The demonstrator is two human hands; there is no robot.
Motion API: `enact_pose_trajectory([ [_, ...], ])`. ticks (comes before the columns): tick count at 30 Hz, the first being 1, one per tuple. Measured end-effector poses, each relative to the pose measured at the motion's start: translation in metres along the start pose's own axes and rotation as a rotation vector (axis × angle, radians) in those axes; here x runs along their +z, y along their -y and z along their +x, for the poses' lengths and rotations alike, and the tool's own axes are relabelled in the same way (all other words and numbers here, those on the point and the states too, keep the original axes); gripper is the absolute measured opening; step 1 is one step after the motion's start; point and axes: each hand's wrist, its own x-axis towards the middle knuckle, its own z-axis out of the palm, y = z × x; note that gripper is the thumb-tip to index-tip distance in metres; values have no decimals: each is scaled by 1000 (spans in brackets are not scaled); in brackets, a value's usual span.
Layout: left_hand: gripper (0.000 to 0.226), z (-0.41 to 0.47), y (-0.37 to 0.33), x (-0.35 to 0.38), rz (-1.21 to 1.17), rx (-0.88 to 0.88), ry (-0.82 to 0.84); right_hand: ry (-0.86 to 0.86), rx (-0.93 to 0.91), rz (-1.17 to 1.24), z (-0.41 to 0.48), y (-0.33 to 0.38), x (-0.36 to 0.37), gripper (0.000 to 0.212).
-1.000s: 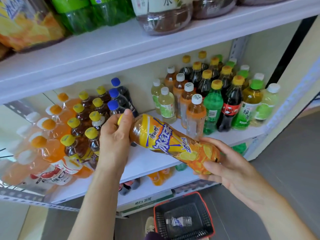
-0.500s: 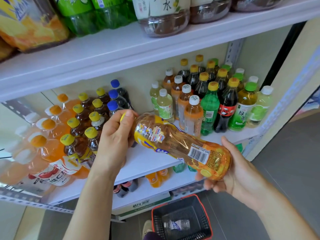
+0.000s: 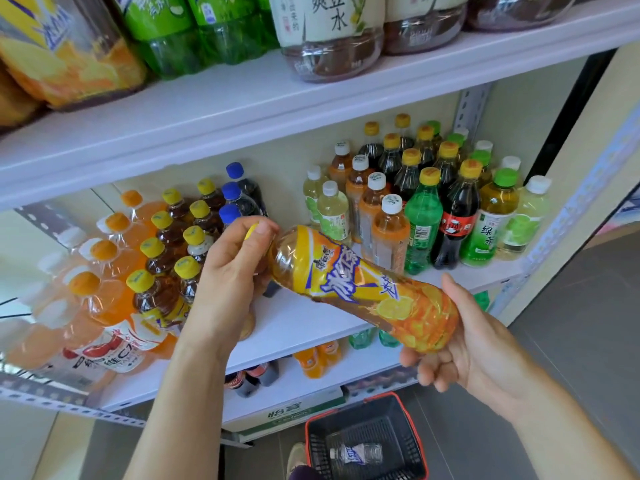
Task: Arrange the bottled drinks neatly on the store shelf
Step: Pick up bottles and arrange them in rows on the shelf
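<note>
Holding a tea bottle [image 3: 360, 285] slantwise in both hands, in the air just in front of the shelf [image 3: 304, 320] and over its bare middle stretch. Cap end up and to the left, base down and to the right, label side with blue lettering and lemon slices turned upward.

With the left hand [image 3: 228, 268], gripping the neck, fingers curled round it and over the yellow cap, leaving only a sliver of cap in sight. With the right hand [image 3: 464, 344], cupping the base from below, thumb laid along the near side, fingers curled underneath.

On the shelf, left of the gap: orange bottles [image 3: 104, 258] at the far left, then rows of yellow-capped bottles [image 3: 162, 258] of dark tea, then a row of blue-capped bottles [image 3: 235, 199] running back to the wall, partly behind the left hand. Right of the gap: mixed bottles [image 3: 422, 209], upright in tight rows, with white, yellow and green caps.

Above, on the upper shelf [image 3: 242, 112], large bottles [image 3: 329, 36] in orange, green and brown, tops cut off by the frame. Below, on the lower shelf [image 3: 304, 386], a few small bottles, mostly hidden.

Down on the floor [image 3: 571, 323], a dark basket [image 3: 391, 417] with a red rim, and inside it one clear bottle [image 3: 356, 453] lying on its side. Just left of the basket, a box [image 3: 287, 415] under the lowest board.
</note>
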Motion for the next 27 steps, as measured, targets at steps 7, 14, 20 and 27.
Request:
enact_pose_trajectory([
  [7, 23, 1, -2, 8, -10, 15, -14, 48, 66, 2, 4, 0, -7, 73],
  [14, 23, 10, 0, 10, 125, -24, -68, 90, -33, 32, 4, 1, -10, 68],
  [20, 52, 22, 4, -7, 289, -263, -49, 93, -169, -23, 1, 1, -10, 73],
  [27, 24, 23, 8, -4, 74, -90, 34, 98, -334, 9, 11, -1, -9, 68],
])
